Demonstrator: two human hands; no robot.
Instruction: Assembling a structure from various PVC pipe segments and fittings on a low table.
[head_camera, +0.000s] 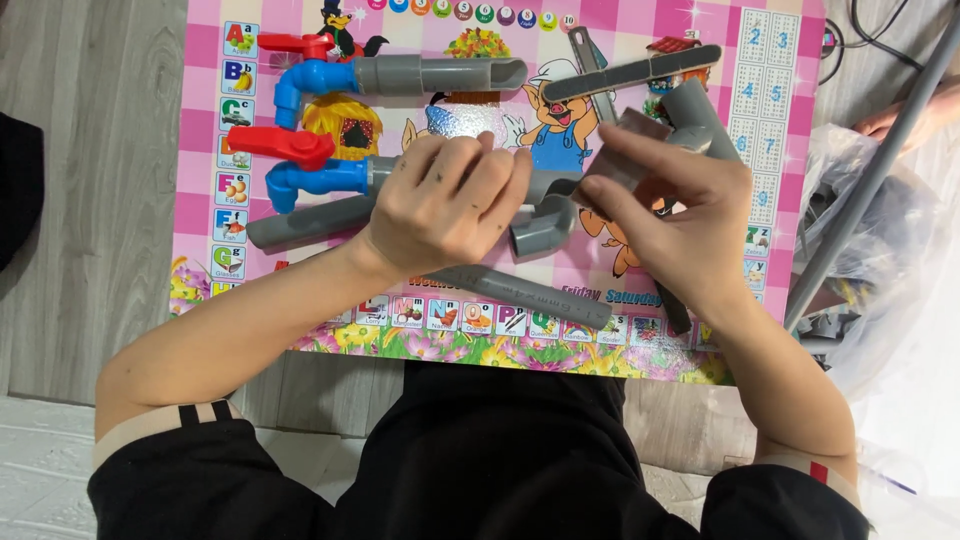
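Pipework is being handled over a pink picture-and-alphabet table (205, 215), seen from above. The left hand (440, 205) is laid palm-down and closed over a grey pipe section (375, 172) that runs out to a blue tap with a red handle (300, 165); the pipe is pinned against the table so that it cannot roll or twist. The right hand (680, 215) is closed around a grey elbow fitting (645, 150), which is held at the free end of the same run, next to a second grey elbow (545, 228) lying just below the fingers. Whether the fitting is already seated on the pipe cannot be told, since the joint is hidden by the fingers.

A second assembly, blue tap (305, 80) with red handle joined to a longer grey pipe (440, 75), is kept at the far edge, well apart from the hands. Loose grey pipe lengths (525, 290) are laid near the front edge within reach, and a dark flat strip (645, 70) rests at the upper right. A grey metal pole (870, 180) and a clear plastic bag (900, 260) are seen beside the table.
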